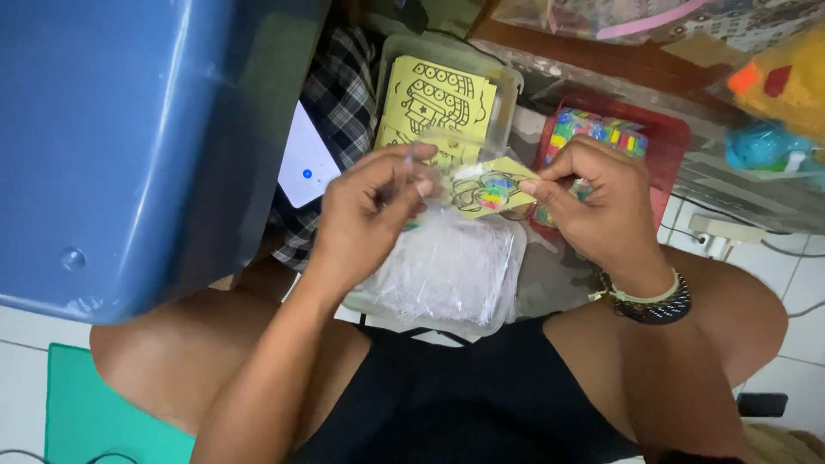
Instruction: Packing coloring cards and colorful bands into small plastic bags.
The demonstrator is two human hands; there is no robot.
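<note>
On the far left we see a big blue plastic bin (129, 146) that fills the corner. Below it, a green mat (94, 425) lies on the white floor (21, 344). Just past the bin, a white phone (307, 159) rests on a checked cloth (344, 86).

Next comes our left hand (365, 215). Its fingers are pinched together on a thin clear plastic bag (434, 172), up near the top of the bag. Under this hand lies a stack of clear bags (447, 271) inside a clear plastic box (430, 322) that sits between our knees.

In the middle, between our two hands, is a small yellow picture card (491, 191). It has black lines and little bits of bright colour on it. It looks to be partly inside the clear bag, but we cannot tell how far. Behind it, farther from us, more yellow picture cards (438, 103) with black drawings lie in another clear box (511, 82).

Then comes our right hand (601, 206). Its finger and thumb are pressed together on the right edge of the small yellow card. On that wrist we wear bracelets (653, 302), one pale and one dark.

Behind the right hand is a red tray (675, 142) with small colourful pieces (597, 129) in it. On the far right, we see a yellow toy (786, 82) and a light blue toy (765, 146), both blurry.
</note>
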